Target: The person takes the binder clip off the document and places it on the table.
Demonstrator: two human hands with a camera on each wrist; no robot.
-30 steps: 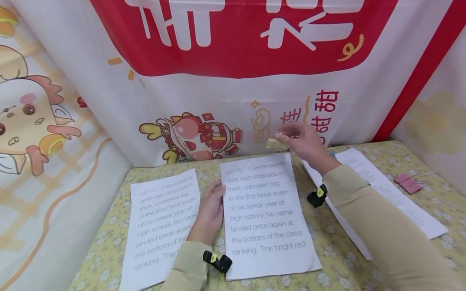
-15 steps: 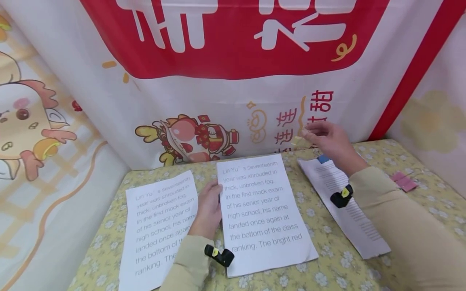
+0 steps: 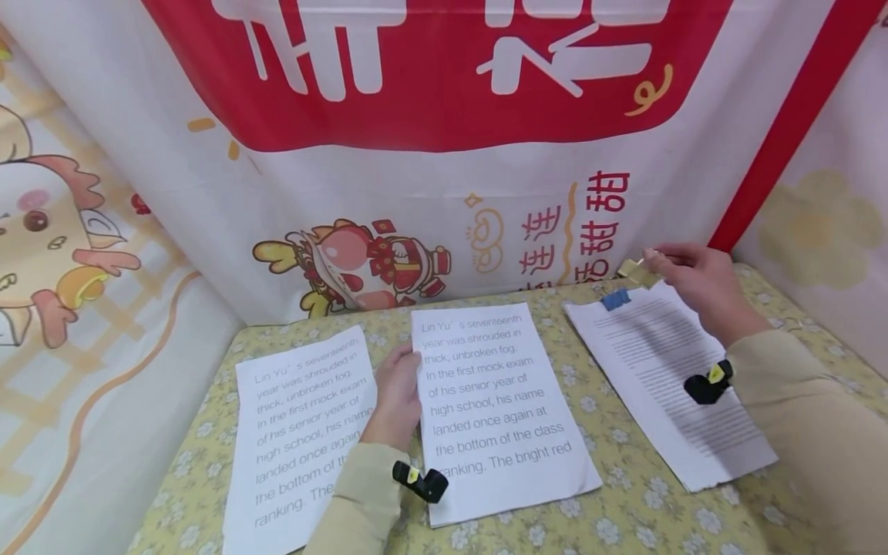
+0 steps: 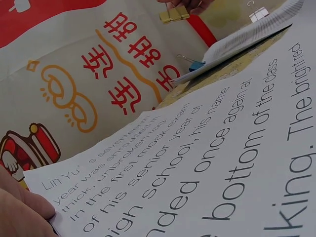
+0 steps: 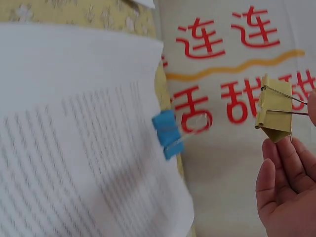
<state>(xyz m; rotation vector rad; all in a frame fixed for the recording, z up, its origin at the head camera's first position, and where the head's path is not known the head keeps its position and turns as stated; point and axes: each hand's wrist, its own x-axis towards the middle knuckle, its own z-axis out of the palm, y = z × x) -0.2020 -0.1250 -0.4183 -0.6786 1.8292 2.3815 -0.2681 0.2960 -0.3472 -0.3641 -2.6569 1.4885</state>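
My left hand (image 3: 398, 397) grips the left edge of the middle stack of paper (image 3: 513, 493), which is printed in large type. In the left wrist view my thumb lies at the edge of this stack. My right hand (image 3: 701, 285) pinches a yellow binder clip (image 3: 638, 272) by its wire handles, above the far end of the right stack of paper (image 3: 666, 385). That stack has small print, and a blue binder clip (image 3: 615, 300) sits on its top edge. The right wrist view shows the yellow clip (image 5: 276, 106) raised apart from the blue clip (image 5: 168, 134).
Another large-print stack (image 3: 298, 447) lies at the left, partly behind my left forearm. A pale binder clip (image 4: 258, 15) shows beyond the right stack in the left wrist view. The table has a yellow flowered cloth (image 3: 201, 462). A printed curtain (image 3: 430, 177) hangs behind it.
My right hand has moved right with the yellow binder clip, from over the middle stack to over the right one, uncovering the blue clip. My left hand keeps its hold.
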